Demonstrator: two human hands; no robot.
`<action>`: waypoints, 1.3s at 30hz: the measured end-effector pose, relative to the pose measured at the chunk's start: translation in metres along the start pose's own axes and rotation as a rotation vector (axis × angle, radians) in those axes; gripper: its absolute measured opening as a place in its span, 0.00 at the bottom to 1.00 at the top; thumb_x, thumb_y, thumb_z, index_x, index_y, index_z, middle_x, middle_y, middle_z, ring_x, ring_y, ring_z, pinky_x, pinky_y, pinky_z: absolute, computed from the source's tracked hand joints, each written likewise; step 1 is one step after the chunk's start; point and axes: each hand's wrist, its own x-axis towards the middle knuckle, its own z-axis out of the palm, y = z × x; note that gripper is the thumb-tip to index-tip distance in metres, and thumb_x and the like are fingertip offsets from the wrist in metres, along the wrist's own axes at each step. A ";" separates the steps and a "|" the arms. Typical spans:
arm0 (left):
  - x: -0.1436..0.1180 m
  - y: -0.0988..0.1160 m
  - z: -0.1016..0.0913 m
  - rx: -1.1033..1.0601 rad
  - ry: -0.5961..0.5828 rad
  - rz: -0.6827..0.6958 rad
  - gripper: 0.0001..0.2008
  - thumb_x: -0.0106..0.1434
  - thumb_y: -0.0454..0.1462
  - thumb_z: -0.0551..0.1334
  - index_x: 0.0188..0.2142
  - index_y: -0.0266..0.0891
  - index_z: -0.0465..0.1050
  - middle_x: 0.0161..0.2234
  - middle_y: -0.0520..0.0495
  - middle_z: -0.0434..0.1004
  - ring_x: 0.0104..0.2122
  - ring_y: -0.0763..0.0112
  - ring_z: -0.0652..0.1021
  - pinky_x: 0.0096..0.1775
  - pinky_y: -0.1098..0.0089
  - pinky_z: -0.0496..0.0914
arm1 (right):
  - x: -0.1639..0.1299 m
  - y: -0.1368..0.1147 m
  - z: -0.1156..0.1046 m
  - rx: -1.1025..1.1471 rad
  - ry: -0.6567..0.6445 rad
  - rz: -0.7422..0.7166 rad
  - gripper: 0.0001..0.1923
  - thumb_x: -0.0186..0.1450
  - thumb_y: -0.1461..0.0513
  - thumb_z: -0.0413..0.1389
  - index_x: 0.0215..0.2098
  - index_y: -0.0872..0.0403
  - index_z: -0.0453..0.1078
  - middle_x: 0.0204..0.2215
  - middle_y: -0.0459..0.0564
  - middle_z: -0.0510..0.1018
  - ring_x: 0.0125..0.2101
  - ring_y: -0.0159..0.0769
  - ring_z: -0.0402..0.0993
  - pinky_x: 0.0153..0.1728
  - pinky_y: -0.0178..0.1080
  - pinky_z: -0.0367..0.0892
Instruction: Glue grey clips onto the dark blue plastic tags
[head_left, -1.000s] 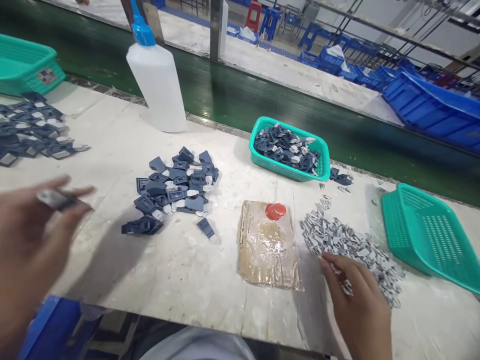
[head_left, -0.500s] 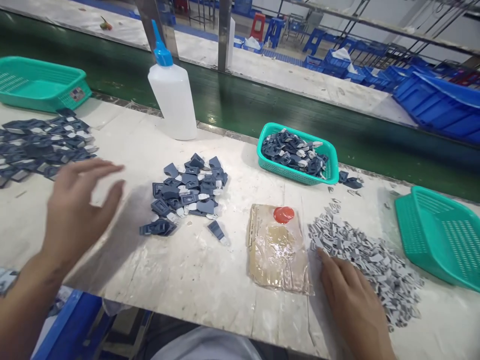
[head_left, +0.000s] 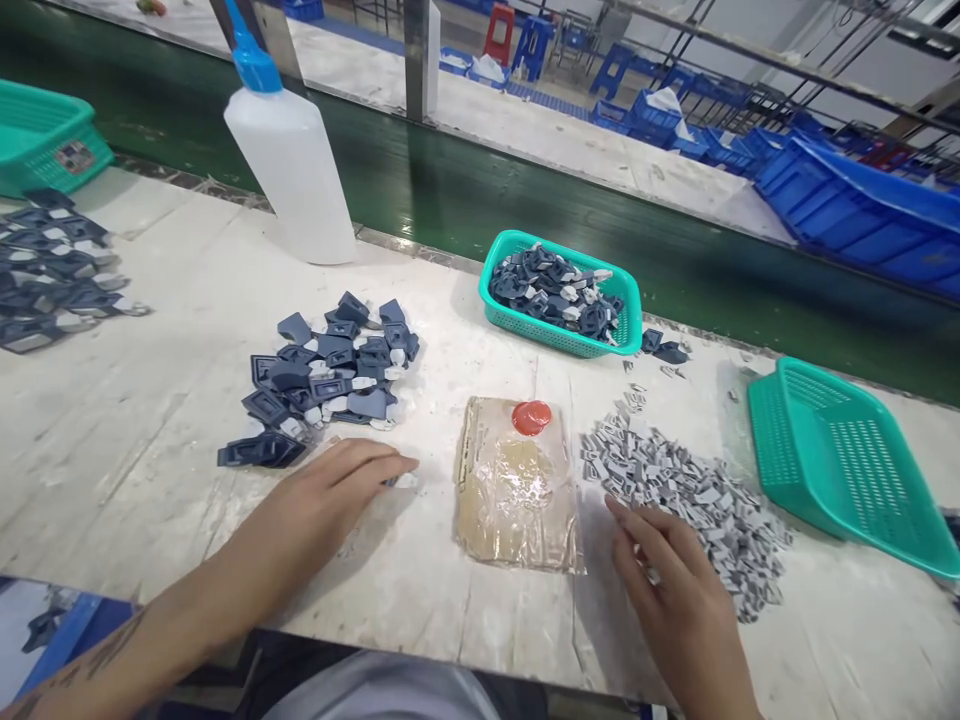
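Observation:
My left hand (head_left: 322,505) lies low on the white table, fingers stretched to the right. Its fingertips cover a lone dark blue plastic piece (head_left: 406,481), only the pale tip showing; whether it is gripped is hidden. Just beyond the hand is a pile of dark blue pieces (head_left: 330,370). My right hand (head_left: 675,590) rests at the near left edge of a heap of small grey pieces (head_left: 679,490), fingers apart and touching them. Between the hands lies a cardboard pad (head_left: 517,500) under clear film with a red cap (head_left: 531,417) on it.
A small teal basket (head_left: 559,342) of dark blue pieces stands behind the pad. A larger teal basket (head_left: 847,470) sits at the right, another (head_left: 45,140) far left behind more dark pieces (head_left: 52,270). A white squeeze bottle (head_left: 292,165) stands by the green conveyor (head_left: 465,195).
My left hand has swung from the left side of the table down and right onto the lone dark blue piece. My right hand has stayed at the grey heap.

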 end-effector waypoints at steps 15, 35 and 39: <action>-0.020 0.037 0.038 -1.295 0.077 -0.872 0.11 0.51 0.40 0.69 0.35 0.43 0.77 0.33 0.51 0.80 0.39 0.66 0.77 0.41 0.73 0.67 | -0.048 -0.020 0.002 0.107 0.137 0.182 0.10 0.58 0.66 0.57 0.39 0.57 0.67 0.37 0.53 0.72 0.39 0.35 0.69 0.42 0.40 0.66; -0.022 0.031 0.039 -1.477 0.082 -0.764 0.09 0.50 0.38 0.69 0.33 0.41 0.77 0.31 0.51 0.76 0.36 0.66 0.76 0.34 0.71 0.66 | -0.026 -0.003 -0.013 -0.002 0.063 0.024 0.09 0.59 0.59 0.58 0.34 0.56 0.71 0.34 0.52 0.69 0.34 0.35 0.67 0.36 0.40 0.62; -0.024 0.029 0.040 -1.517 0.076 -0.756 0.11 0.50 0.39 0.70 0.34 0.42 0.77 0.33 0.51 0.76 0.39 0.63 0.77 0.39 0.68 0.65 | 0.007 -0.023 -0.015 0.030 0.126 0.047 0.07 0.59 0.59 0.57 0.34 0.54 0.70 0.33 0.50 0.68 0.33 0.35 0.65 0.36 0.40 0.60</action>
